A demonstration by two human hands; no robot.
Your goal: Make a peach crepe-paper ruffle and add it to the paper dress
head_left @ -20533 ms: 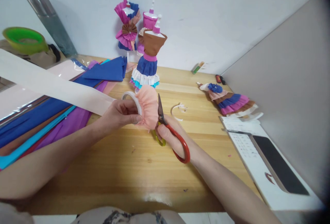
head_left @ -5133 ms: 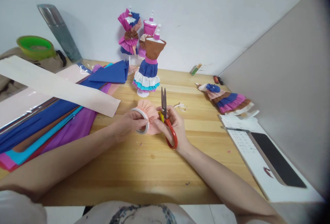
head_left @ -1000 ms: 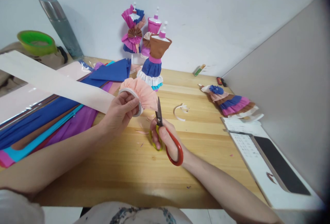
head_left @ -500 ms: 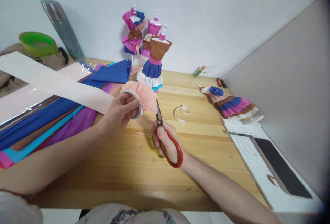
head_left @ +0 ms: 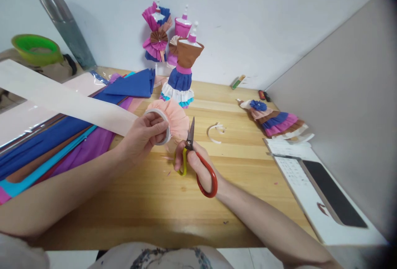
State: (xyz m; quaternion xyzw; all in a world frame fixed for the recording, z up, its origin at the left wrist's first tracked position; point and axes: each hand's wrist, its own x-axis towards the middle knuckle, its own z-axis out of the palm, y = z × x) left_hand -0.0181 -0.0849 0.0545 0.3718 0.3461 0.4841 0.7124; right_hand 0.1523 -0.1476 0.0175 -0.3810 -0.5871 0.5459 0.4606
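My left hand (head_left: 147, 130) grips a white ring-shaped roll of tape (head_left: 169, 133), fingers through its middle and thumb over the rim. A ruffle of pleated peach crepe paper (head_left: 175, 116) fans out from the roll's far right side. In my right hand (head_left: 197, 159) is a pair of scissors (head_left: 189, 144) with one red and one yellow handle, spread apart. One dark blade points up and away at the ruffle's right edge; whether the other blade lies behind the paper I cannot tell. Small paper scraps (head_left: 168, 159) lie on the wood below.
Several paper-dressed mannequins (head_left: 184, 66) stand by the wall. Coloured crepe paper (head_left: 62, 149) and a long white strip (head_left: 65, 99) lie left. A curled white strip (head_left: 214, 132) is right of the scissors; a layered dress (head_left: 276, 122) and white board (head_left: 310, 194) lie farther right.
The scissors' handles have spread wider, and the scissors have shifted slightly left and up. My left hand keeps its hold on the tape roll. The whole view has shifted a little.
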